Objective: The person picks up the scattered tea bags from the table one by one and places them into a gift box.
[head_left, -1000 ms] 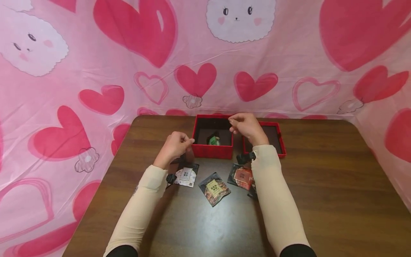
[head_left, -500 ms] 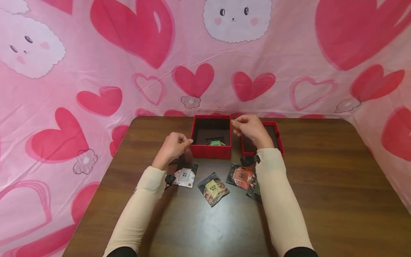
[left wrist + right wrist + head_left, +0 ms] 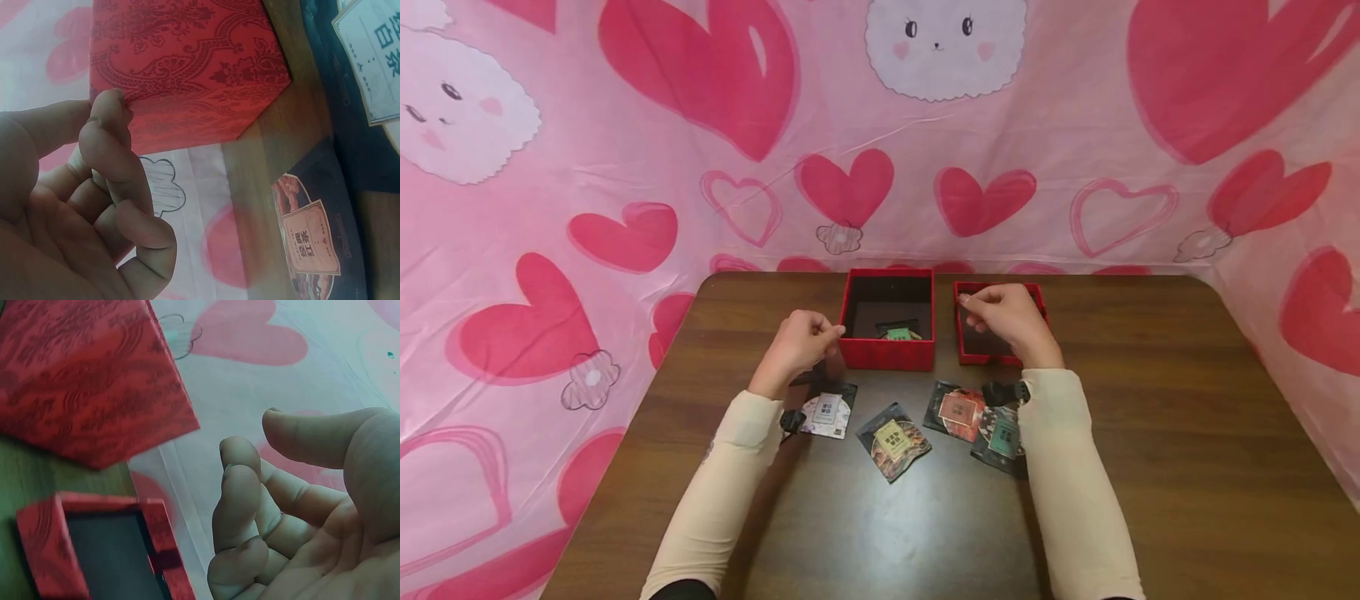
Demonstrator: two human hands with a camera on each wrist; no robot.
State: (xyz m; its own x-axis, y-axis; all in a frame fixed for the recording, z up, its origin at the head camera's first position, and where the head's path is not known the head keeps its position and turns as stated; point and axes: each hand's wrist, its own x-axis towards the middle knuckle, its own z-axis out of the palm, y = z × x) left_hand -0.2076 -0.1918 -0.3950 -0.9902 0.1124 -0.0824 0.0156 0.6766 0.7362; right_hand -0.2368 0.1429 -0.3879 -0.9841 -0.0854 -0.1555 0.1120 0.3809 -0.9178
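Note:
My left hand (image 3: 801, 343) is at the near left corner of a red patterned box (image 3: 887, 354). In the left wrist view its thumb and forefinger pinch the corner of the box (image 3: 187, 56). The box is open at the top, dark inside, with a green-labelled sachet (image 3: 898, 334) lying in it. My right hand (image 3: 1009, 317) hovers over the shallow red box lid (image 3: 988, 359), to the right of the box. Its fingers are loosely curved, with a gap between thumb and fingertips and nothing held in the right wrist view.
On the wooden table (image 3: 1150, 433) in front of the box lie sachets with a white label (image 3: 826, 410), a yellow label (image 3: 892, 442), an orange label (image 3: 957, 410) and a green label (image 3: 1004, 437). A pink-labelled sachet (image 3: 309, 240) lies near my left wrist. A heart-patterned cloth (image 3: 715, 108) hangs behind.
My right hand has moved from the box's right rim, rightward and toward me, over the lid. The sachet inside the box has settled lower. My left hand stays at the box corner.

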